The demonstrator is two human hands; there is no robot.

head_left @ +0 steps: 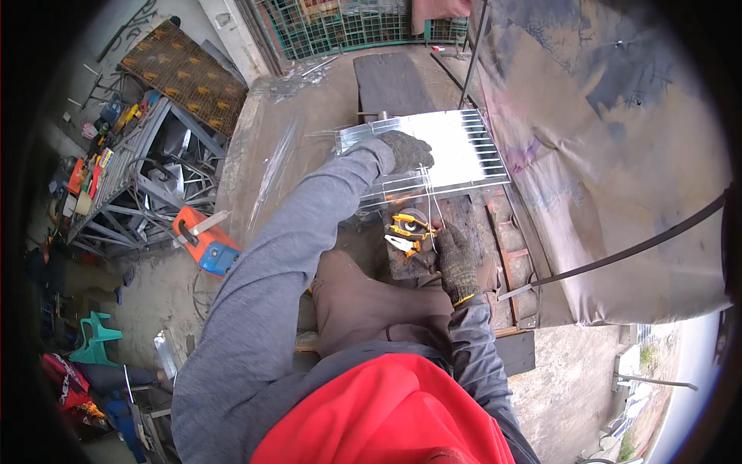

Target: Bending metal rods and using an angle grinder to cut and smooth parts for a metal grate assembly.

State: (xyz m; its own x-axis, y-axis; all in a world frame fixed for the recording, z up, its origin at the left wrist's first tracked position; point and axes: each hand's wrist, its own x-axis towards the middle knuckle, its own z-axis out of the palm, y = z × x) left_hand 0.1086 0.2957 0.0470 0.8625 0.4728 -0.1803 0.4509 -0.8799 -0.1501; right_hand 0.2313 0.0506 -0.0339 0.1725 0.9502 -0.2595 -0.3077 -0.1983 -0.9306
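Head view, from the fingers outward: the right hand (457, 263), in a dark knit glove, is closed around a thin wire rod (434, 220), whose tip is raised toward the near edge of a shiny sheet-metal panel (456, 151). The left hand (406, 151), gloved alike, is laid palm-down on that panel with the fingers spread and slightly curled; nothing is gripped by it. One panel is seen, flat on a low support, with a row of louvre slots along its right side. Just beside the right hand, one pair of orange-and-yellow-handled pliers (408, 232) is resting on a dark block. Two grey sleeves and one red garment (386, 421) fill the lower edge. Farther out, one orange and blue machine (202, 241) is set on the concrete floor at the left, one metal rack (127, 166) is loaded with small tools and scrap, and one green plastic stool (94, 339) is standing near the lower left. A tarpaulin-covered bulk (618, 155) is seen at the right.
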